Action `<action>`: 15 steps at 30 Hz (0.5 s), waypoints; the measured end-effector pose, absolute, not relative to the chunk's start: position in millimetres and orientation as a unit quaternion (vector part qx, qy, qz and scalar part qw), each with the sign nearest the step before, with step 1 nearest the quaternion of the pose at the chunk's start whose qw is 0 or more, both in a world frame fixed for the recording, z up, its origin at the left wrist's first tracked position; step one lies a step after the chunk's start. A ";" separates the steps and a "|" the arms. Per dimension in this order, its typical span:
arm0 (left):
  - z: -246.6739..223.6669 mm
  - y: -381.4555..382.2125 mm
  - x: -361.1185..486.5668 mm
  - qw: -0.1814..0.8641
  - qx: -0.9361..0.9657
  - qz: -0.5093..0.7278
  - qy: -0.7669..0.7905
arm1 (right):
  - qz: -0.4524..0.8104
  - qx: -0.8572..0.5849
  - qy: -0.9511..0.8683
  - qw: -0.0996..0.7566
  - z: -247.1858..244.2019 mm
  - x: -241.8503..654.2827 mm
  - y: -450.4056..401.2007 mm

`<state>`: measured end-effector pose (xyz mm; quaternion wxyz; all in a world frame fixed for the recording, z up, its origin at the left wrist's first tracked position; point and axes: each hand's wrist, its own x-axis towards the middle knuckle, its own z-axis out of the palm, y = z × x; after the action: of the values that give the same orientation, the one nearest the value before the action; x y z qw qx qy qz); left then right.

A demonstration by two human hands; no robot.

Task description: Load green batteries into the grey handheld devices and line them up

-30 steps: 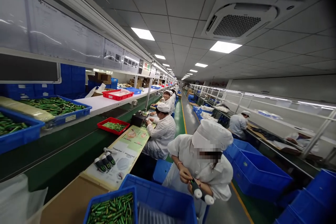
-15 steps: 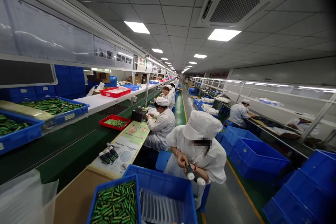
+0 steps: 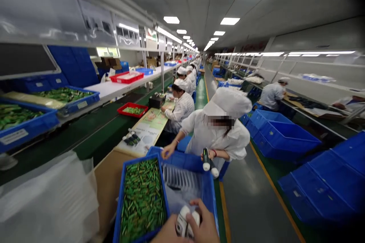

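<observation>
At the bottom edge, my left hand and my right hand are closed around a pair of white rounded plastic pieces held side by side; their lower parts are hidden. Just left of my hands is a blue tray heaped with small green, stick-like parts. Beneath and beyond my hands stands a larger blue bin with a clear ribbed plastic tray inside.
Across the bin a co-worker in white holds dark, white-ended pieces, one hand reaching over the bin's rim. Translucent sheeting lies at left. Similar dark pieces rest on the bench. Stacked blue crates stand right of the aisle.
My view has tipped downward. My hands with the white pieces have come into sight. The co-worker's one hand has left the dark pieces and moved to the bin's rim.
</observation>
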<state>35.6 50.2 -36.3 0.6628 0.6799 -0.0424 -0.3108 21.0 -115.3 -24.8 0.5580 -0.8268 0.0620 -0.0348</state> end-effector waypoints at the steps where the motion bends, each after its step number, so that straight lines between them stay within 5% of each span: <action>1: -37.6 51.0 30.0 0.691 0.650 -0.314 -0.034 | -0.025 -0.833 0.047 0.550 -19.9 18.7 -115.3; 8: -42.6 63.1 12.9 0.804 0.513 -0.299 0.039 | 0.000 -0.780 0.077 0.621 0.8 35.4 -120.5; 15: -30.5 63.8 20.8 0.839 0.421 -0.338 -0.066 | 0.030 -0.733 0.120 0.669 14.2 77.8 -95.5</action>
<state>20.8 63.8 -30.5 0.8387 0.4214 -0.0663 -0.3385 77.8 -95.5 14.2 0.6693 -0.7326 0.1202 0.0298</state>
